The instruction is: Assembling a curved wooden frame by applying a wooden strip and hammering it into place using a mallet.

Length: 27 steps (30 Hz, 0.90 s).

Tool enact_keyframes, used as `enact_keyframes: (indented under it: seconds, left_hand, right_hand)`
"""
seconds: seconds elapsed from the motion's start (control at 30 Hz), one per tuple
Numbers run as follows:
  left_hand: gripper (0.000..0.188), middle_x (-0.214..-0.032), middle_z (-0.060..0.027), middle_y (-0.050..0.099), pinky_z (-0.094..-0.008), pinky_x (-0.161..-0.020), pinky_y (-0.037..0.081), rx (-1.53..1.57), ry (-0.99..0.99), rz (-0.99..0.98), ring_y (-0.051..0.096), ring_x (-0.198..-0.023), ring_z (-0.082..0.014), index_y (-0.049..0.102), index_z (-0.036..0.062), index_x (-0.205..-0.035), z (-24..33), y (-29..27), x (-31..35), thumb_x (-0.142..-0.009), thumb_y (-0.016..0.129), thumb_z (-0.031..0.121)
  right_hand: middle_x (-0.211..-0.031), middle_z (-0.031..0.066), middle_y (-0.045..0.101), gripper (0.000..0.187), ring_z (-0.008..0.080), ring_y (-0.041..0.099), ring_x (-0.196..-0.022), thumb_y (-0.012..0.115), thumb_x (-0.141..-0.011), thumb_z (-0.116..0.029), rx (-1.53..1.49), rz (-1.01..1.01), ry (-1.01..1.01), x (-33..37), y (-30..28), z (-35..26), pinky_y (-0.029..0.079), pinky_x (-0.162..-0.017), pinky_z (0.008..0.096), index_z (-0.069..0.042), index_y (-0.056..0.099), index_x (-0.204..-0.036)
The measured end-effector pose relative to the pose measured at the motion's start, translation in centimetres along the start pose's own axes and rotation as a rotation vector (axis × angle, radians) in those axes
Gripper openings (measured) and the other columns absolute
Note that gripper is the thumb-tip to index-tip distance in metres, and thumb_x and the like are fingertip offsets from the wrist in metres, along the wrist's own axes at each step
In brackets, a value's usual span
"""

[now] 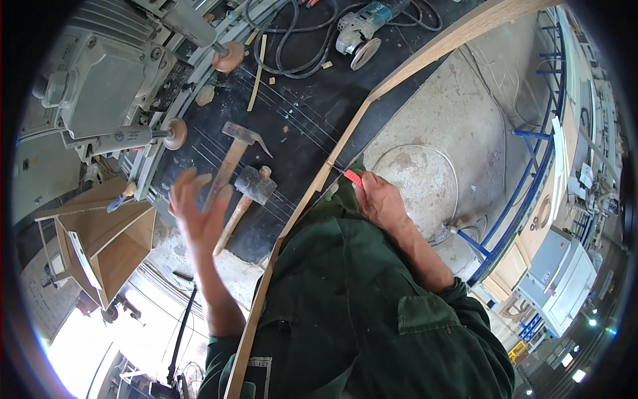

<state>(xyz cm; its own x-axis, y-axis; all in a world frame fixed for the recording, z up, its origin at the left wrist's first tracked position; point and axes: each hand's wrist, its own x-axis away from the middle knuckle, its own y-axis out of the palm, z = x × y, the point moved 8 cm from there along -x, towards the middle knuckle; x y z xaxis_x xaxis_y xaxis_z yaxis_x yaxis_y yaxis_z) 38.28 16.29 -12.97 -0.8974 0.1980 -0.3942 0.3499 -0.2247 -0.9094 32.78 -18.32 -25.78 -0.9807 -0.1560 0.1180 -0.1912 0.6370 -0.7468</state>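
My left hand [199,209], blurred by motion, is raised over the left of the black work surface with fingers apart. It is nearest the wooden handle of a claw hammer [232,156], whose end meets the hand's outline; no grip shows. A black rubber mallet [256,186] lies right beside the hammer. My right hand [382,201] is closed around a red-handled tool [353,178]. The tool's thin dark shank points left to the edge of a long wooden strip [345,136], against a small notch or step. Its tip is too small to make out.
An angle grinder [362,33] with a looped black cable lies at the back. Round clamp pads [229,57] and grey machinery line the left. A wooden box [109,243] with a brush stands lower left. A blue metal frame [512,199] curves along the right.
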Motion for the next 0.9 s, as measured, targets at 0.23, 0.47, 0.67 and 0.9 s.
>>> enact_keyframes:
  seconds: [0.23, 0.47, 0.67, 0.9]
  left_hand:
    - [0.064, -0.092, -0.0243, 0.076, -0.0362, -0.061, 0.058, 2.056, 1.055, 0.36, 0.076, -0.075, -0.0285, 0.074, -0.0131, -0.113, 1.4, -22.0, 8.4, -0.098, 0.074, 0.049]
    - [0.013, -0.06, 0.001, 0.047, -0.0319, -0.046, 0.032, 2.216, 0.808, -0.264, 0.045, -0.047, -0.0109, 0.072, 0.006, -0.101, 11.0, -20.2, -7.8, -0.101, 0.067, 0.017]
    - [0.012, -0.064, -0.0035, 0.055, -0.0317, -0.048, 0.036, 2.193, 0.632, -0.195, 0.051, -0.051, -0.0144, 0.077, 0.0063, -0.096, 11.4, -20.5, -4.4, -0.094, 0.073, 0.018]
    - [0.013, -0.058, 0.0023, 0.046, -0.0289, -0.045, 0.024, 2.249, 0.676, -0.265, 0.041, -0.045, -0.0095, 0.077, 0.0086, -0.101, 12.1, -21.0, -3.4, -0.094, 0.077, 0.019]
  right_hand:
    - [-0.095, 0.0234, 0.07, 0.015, 0.0469, 0.069, -0.087, 0.064, -0.1, -0.01, 0.006, -0.01, -0.026, 0.1, -0.6, -0.5, 0.057, -0.076, 0.0519, 0.0, 0.061, -0.111]
    - [-0.09, 0.0243, 0.07, 0.017, 0.0458, 0.07, -0.079, 0.068, -0.098, -0.015, 0.162, -0.063, 0.061, -0.5, -3.7, -4.3, 0.056, -0.069, 0.0536, 0.0, 0.063, -0.106]
    - [-0.085, 0.0215, 0.07, 0.02, 0.0432, 0.07, -0.078, 0.072, -0.096, -0.018, 0.107, 0.001, 0.011, -6.1, -10.8, -13.8, 0.055, -0.068, 0.053, -0.001, 0.064, -0.102]
    - [-0.111, 0.0193, 0.071, 0.037, 0.042, 0.069, -0.099, 0.078, -0.092, -0.019, 0.046, -0.095, -0.182, -15.6, -2.3, -8.9, 0.055, -0.087, 0.0494, -0.007, 0.07, -0.125]
